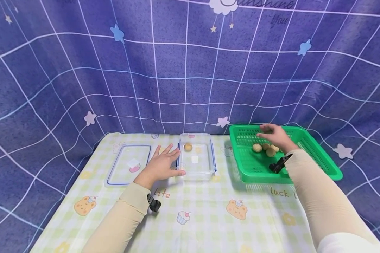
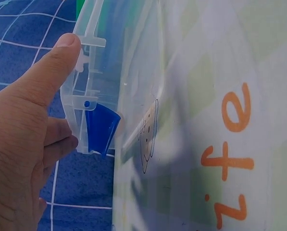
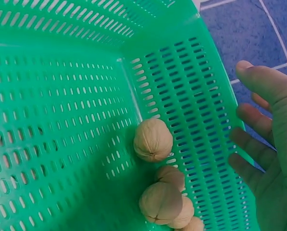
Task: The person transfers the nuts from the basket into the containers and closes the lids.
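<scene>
My left hand [image 1: 160, 164], fingers spread, rests at the left rim of a clear plastic box [image 1: 206, 167] with blue side clips. In the left wrist view its thumb lies along the box's rim, by a blue clip [image 2: 101, 126]. One walnut [image 1: 188, 147] sits in the box near its back left corner. My right hand [image 1: 276, 136] hovers over the back of a green basket [image 1: 243, 173], fingers loosely bent and holding nothing. Beneath it several walnuts [image 3: 153, 139] lie on the basket floor against the back wall, some resting on one another.
A clear lid [image 1: 120, 165] with a blue seal lies flat on the table left of the box. The checked tablecloth [image 1: 206, 225] covers the table. A blue gridded curtain [image 1: 171, 88] hangs close behind the box and basket.
</scene>
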`<state>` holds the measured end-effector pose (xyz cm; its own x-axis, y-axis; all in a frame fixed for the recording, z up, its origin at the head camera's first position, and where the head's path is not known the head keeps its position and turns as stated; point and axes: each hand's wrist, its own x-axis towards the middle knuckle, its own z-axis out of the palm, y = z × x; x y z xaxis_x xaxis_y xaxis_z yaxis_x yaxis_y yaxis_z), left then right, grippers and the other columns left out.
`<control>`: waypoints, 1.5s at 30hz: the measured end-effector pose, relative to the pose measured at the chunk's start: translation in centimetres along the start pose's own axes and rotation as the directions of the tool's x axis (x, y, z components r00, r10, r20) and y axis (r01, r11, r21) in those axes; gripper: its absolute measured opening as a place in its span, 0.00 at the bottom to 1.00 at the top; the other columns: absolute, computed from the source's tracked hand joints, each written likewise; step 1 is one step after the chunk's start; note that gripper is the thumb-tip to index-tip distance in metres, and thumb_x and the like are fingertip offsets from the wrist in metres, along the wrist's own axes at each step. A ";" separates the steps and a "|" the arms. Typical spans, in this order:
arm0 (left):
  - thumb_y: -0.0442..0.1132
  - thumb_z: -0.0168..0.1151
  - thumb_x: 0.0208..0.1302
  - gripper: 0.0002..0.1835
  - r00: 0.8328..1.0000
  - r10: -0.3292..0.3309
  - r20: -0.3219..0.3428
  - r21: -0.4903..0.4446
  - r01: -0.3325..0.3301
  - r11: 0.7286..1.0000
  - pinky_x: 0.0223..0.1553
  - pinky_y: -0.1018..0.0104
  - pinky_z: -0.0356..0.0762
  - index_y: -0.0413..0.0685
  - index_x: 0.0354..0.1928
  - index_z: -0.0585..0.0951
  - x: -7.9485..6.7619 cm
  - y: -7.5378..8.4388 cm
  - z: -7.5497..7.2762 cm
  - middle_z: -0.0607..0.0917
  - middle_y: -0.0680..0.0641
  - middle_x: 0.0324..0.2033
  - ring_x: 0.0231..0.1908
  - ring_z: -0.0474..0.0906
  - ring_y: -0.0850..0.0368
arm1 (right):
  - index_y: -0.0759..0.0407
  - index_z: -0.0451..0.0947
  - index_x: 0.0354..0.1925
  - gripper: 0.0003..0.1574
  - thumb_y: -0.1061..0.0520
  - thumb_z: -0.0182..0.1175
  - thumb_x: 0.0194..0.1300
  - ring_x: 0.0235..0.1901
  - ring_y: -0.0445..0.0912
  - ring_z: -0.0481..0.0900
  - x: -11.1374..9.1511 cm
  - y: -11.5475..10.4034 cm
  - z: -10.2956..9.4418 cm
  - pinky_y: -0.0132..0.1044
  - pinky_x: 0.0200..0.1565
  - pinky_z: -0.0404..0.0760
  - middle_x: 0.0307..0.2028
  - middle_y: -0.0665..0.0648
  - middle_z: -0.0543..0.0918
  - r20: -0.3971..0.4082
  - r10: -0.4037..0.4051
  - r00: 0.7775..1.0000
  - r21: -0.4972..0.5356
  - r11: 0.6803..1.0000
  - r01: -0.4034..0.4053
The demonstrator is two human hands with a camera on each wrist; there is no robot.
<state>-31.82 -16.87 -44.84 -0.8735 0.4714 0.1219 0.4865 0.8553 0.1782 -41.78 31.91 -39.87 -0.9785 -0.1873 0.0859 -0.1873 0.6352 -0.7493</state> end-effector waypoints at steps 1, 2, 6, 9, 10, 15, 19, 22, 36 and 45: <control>0.74 0.59 0.60 0.52 1.000 0.001 0.000 0.002 -0.001 1.000 0.75 0.38 0.25 0.44 0.75 0.66 0.0 0.0 0.0 0.66 0.47 0.74 0.79 0.45 0.48 | 0.67 0.67 0.69 0.37 0.48 0.63 0.72 0.65 0.65 0.69 0.0 0.2 0.0 0.62 0.66 0.67 0.66 0.72 0.72 0.005 0.005 1.000 -0.001 1.000 -0.005; 0.74 0.59 0.60 0.52 1.000 0.001 -0.001 0.000 -0.001 1.000 0.75 0.38 0.25 0.44 0.75 0.66 0.0 0.0 0.0 0.66 0.47 0.74 0.79 0.45 0.48 | 0.68 0.67 0.69 0.37 0.48 0.63 0.72 0.65 0.65 0.69 0.0 0.3 0.1 0.62 0.66 0.67 0.66 0.72 0.72 0.012 0.009 1.000 0.003 1.000 -0.009; 0.73 0.60 0.60 0.51 1.000 0.003 -0.001 0.001 -0.003 1.000 0.75 0.38 0.25 0.44 0.75 0.66 0.0 0.1 0.1 0.67 0.48 0.74 0.79 0.45 0.47 | 0.69 0.66 0.70 0.39 0.48 0.63 0.72 0.65 0.65 0.69 0.0 0.9 0.5 0.61 0.65 0.68 0.66 0.73 0.71 0.050 0.035 0.998 0.007 0.999 -0.035; 0.73 0.60 0.60 0.51 1.000 0.003 -0.001 0.006 -0.003 1.000 0.75 0.37 0.26 0.44 0.75 0.66 0.0 0.1 0.1 0.67 0.48 0.74 0.79 0.45 0.47 | 0.69 0.65 0.70 0.40 0.48 0.63 0.72 0.66 0.67 0.68 0.1 1.2 0.6 0.62 0.65 0.68 0.66 0.75 0.69 0.082 0.050 0.995 0.002 0.999 -0.051; 0.73 0.60 0.60 0.51 1.000 0.002 -0.002 0.008 -0.002 1.000 0.75 0.37 0.27 0.44 0.75 0.66 0.0 0.2 0.0 0.67 0.48 0.74 0.79 0.45 0.48 | 0.69 0.65 0.71 0.39 0.48 0.63 0.72 0.67 0.67 0.67 0.2 1.3 0.7 0.62 0.65 0.68 0.67 0.74 0.69 0.090 0.055 0.994 -0.002 0.998 -0.055; 0.74 0.59 0.60 0.51 1.000 -0.007 0.001 0.021 0.007 1.000 0.75 0.37 0.28 0.45 0.75 0.67 0.0 0.1 0.0 0.66 0.49 0.74 0.79 0.44 0.49 | 0.66 0.63 0.72 0.42 0.47 0.64 0.71 0.68 0.67 0.65 0.3 1.7 0.8 0.64 0.67 0.65 0.70 0.73 0.66 0.138 0.087 0.987 -0.005 0.996 -0.088; 0.74 0.59 0.60 0.52 1.000 -0.012 0.008 0.028 0.012 1.000 0.75 0.37 0.29 0.45 0.75 0.66 0.1 0.0 0.1 0.66 0.49 0.74 0.79 0.44 0.49 | 0.67 0.62 0.73 0.44 0.47 0.65 0.71 0.67 0.67 0.66 0.2 2.1 0.7 0.64 0.66 0.66 0.70 0.73 0.66 0.161 0.090 0.983 -0.034 0.996 -0.085; 0.73 0.60 0.60 0.51 1.000 -0.014 0.007 0.018 0.013 1.000 0.75 0.38 0.28 0.45 0.75 0.66 0.1 0.0 0.1 0.66 0.49 0.75 0.79 0.44 0.49 | 0.69 0.63 0.72 0.42 0.48 0.64 0.71 0.66 0.68 0.67 0.3 2.3 0.8 0.64 0.64 0.68 0.69 0.75 0.67 0.165 0.077 0.983 -0.070 0.995 -0.066; 0.71 0.62 0.60 0.50 1.000 -0.015 0.000 0.003 0.015 1.000 0.75 0.38 0.28 0.45 0.75 0.66 0.0 0.1 0.1 0.66 0.49 0.75 0.79 0.44 0.48 | 0.72 0.65 0.70 0.39 0.52 0.64 0.71 0.66 0.70 0.66 0.7 3.5 1.0 0.65 0.63 0.70 0.66 0.76 0.69 0.226 0.091 0.970 -0.122 0.990 -0.064; 0.72 0.61 0.60 0.51 1.000 -0.017 -0.002 0.005 0.017 1.000 0.75 0.39 0.25 0.46 0.76 0.66 0.0 -0.1 0.2 0.66 0.49 0.75 0.79 0.44 0.48 | 0.74 0.66 0.68 0.39 0.53 0.66 0.69 0.64 0.70 0.69 1.4 4.2 1.3 0.61 0.60 0.75 0.64 0.77 0.71 0.287 0.093 0.953 -0.170 0.984 -0.045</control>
<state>-31.85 -16.95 -45.05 -0.8814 0.4566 0.1207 0.4717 0.8642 0.1753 -43.81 33.37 -43.77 -0.9258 -0.3345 -0.1763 -0.1549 0.7610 -0.6300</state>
